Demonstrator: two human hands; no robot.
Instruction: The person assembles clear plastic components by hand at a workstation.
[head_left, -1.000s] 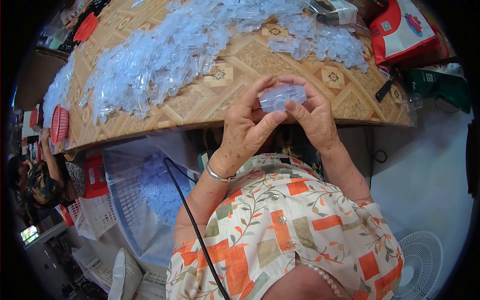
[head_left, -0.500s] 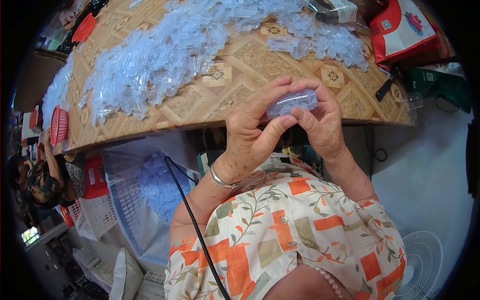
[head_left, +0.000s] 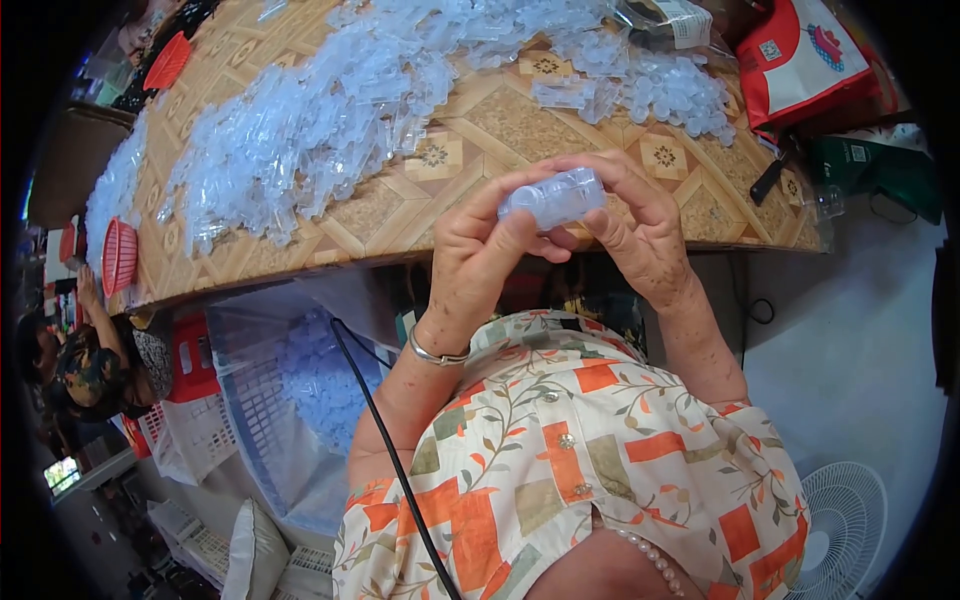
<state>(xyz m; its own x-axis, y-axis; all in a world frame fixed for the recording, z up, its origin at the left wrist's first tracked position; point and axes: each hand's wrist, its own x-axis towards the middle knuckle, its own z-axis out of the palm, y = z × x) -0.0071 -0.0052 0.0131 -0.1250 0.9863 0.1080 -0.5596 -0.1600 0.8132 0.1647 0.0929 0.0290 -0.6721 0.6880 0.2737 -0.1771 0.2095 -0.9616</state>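
Between my two hands, just over the table's near edge, is a translucent bluish plastic piece (head_left: 555,198), short and tube-like with rounded shapes along it. My left hand (head_left: 478,240) grips its left end, the thumb on the near side and the fingers behind. Round its right end close the thumb and fingers of my right hand (head_left: 640,225). Fingers cover parts of the piece. A large heap of clear plastic pieces (head_left: 310,130) lies beyond my hands to the left. Small round clear pieces (head_left: 675,95) are piled at the far right.
On the patterned table (head_left: 500,120), a dark-handled tool (head_left: 768,182) lies near a red-and-white bag (head_left: 805,65) at right. Below the left edge stands a lined blue crate (head_left: 255,400) of plastic pieces. A red basket (head_left: 119,257) and another person (head_left: 90,350) are at far left. A fan (head_left: 845,530) stands lower right.
The plastic piece has shifted slightly left and turned, showing a different side. Both hands have moved a little left with it, and their fingers have changed position around it.
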